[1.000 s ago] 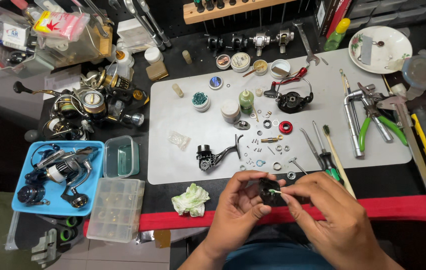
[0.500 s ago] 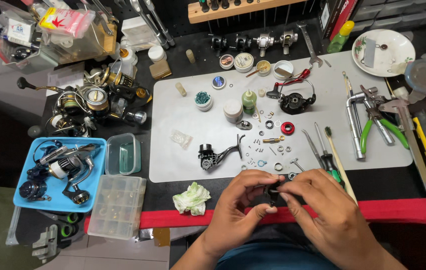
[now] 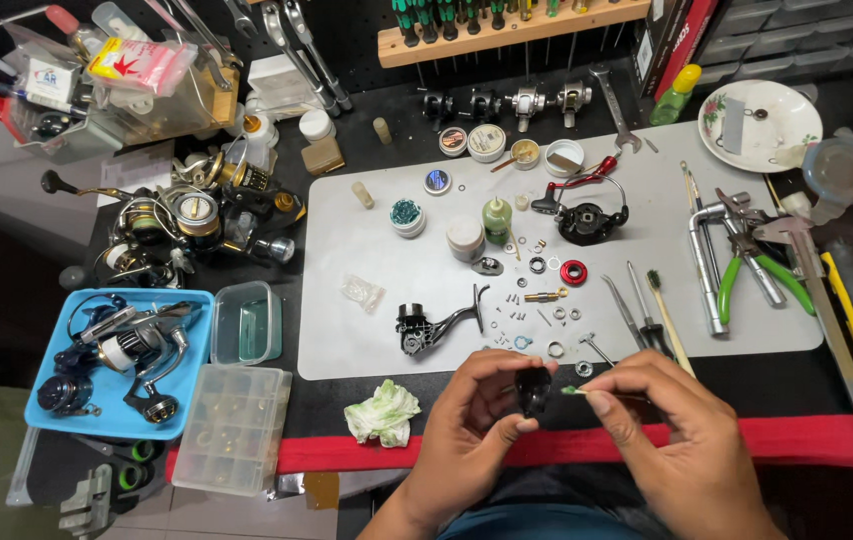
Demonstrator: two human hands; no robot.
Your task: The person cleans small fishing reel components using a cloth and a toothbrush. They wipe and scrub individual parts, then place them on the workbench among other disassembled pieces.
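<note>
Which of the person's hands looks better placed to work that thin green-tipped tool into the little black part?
The right hand, probably: it pinches the green-tipped tool, tip almost at the black part, which the left hand grips.

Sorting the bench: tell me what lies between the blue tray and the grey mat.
In the head view, a clear green-tinted tub sits between the blue tray and grey mat.

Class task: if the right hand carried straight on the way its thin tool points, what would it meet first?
Most likely the small black part pinched in the left hand; the right hand aims its thin tool leftward at it, tip nearly touching.
</note>
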